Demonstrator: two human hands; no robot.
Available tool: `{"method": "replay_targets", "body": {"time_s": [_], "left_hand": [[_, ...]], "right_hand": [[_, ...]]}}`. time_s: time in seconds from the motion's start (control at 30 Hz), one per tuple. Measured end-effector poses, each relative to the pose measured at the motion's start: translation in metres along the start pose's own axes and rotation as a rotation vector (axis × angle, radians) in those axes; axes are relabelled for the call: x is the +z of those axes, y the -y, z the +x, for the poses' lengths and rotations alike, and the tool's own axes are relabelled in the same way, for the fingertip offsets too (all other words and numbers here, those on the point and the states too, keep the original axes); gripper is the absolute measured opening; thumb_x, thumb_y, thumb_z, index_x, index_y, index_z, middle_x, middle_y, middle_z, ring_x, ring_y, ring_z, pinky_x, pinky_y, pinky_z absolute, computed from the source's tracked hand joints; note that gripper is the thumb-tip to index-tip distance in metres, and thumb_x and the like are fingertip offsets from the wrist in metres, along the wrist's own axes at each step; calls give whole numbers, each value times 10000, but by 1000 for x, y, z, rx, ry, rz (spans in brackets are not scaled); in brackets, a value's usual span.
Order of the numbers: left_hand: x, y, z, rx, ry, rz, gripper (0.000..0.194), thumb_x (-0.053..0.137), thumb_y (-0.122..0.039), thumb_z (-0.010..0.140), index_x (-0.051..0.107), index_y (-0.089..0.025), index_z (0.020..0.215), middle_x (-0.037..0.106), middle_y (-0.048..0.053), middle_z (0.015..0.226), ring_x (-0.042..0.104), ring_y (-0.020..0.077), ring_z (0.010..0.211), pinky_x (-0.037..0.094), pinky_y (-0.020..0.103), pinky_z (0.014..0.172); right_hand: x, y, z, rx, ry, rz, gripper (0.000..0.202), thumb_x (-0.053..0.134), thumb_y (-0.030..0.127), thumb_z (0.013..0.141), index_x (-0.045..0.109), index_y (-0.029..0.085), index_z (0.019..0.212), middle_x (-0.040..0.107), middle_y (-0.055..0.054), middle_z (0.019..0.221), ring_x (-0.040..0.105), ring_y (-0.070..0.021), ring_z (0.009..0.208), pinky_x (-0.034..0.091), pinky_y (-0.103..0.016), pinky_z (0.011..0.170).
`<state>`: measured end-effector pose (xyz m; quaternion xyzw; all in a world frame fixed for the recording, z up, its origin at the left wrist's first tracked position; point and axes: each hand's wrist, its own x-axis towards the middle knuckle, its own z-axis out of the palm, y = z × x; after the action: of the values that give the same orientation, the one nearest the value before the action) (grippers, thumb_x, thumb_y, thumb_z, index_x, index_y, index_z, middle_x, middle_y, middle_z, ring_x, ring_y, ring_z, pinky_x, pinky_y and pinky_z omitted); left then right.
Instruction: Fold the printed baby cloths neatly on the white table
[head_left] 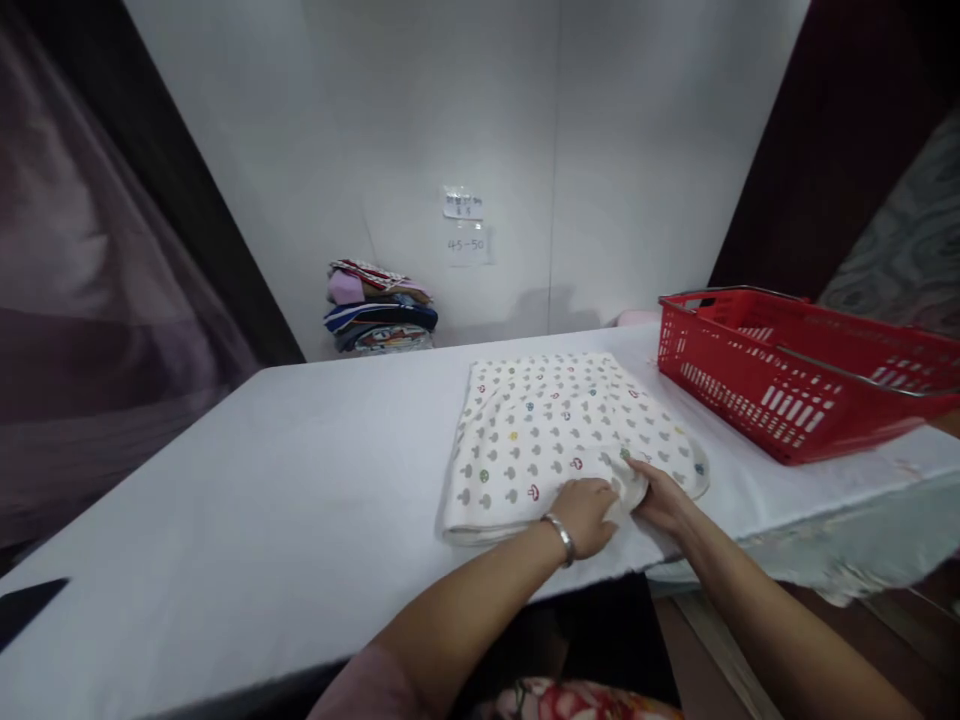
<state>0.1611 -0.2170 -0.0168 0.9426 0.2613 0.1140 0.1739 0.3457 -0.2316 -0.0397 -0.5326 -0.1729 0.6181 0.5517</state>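
A cream cloth [532, 430] printed with small grey, red, blue and green mushrooms lies folded in layers near the front edge of the table. My left hand [583, 512], with a silver bracelet at its wrist, rests on the cloth's near edge, its fingers curled at the fabric. Close to its right, my right hand [658, 497] pinches the near right part of the cloth, thumb on top and the other fingers beneath. Between the two hands the fabric is bunched and slightly raised. The undersides of my left fingers are hidden.
A red plastic basket [739, 395] with metal handles stands on the right of the white-covered table [262, 520]. Behind the table's far edge is a stack of folded fabrics [381, 310]. Paper labels [466, 243] are fixed to the pale wall. A curtain [97, 280] hangs at left.
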Motion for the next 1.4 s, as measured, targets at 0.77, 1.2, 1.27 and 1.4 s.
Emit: {"method": "replay_targets", "body": {"time_s": [0.77,1.2,1.27,1.4], "left_hand": [[-32,65,-65,-290,-17,232,344,500,-132,808,592,-209,1130,597,87,1193,533,218,1116,352,424,1000],[-23,74,-85,-205,-197,249,315,432,-55,773,675,-190,920,678,62,1002,588,227,982,401,436,947],[-21,75,-88,-190,-200,244,311,435,-57,762,678,-189,905,681,63,988,593,228,968,432,417,902],[-16,77,-90,-175,-195,239,334,441,-48,738,678,-196,922,680,62,1007,596,219,972,447,394,888]], "right_hand": [[-55,142,7,-292,-337,-462,201,447,41,824,535,155,964,639,-21,758,618,-120,668,547,-255,640],[-101,94,7,-114,-486,-962,106,575,247,832,548,159,884,558,17,565,569,-103,499,447,-182,478],[-101,94,8,-79,-484,-1052,125,605,247,807,564,149,873,559,9,544,577,-121,501,439,-194,477],[-105,90,13,-18,-542,-1258,109,667,198,723,601,138,786,550,-9,503,602,-179,552,451,-246,531]]}}
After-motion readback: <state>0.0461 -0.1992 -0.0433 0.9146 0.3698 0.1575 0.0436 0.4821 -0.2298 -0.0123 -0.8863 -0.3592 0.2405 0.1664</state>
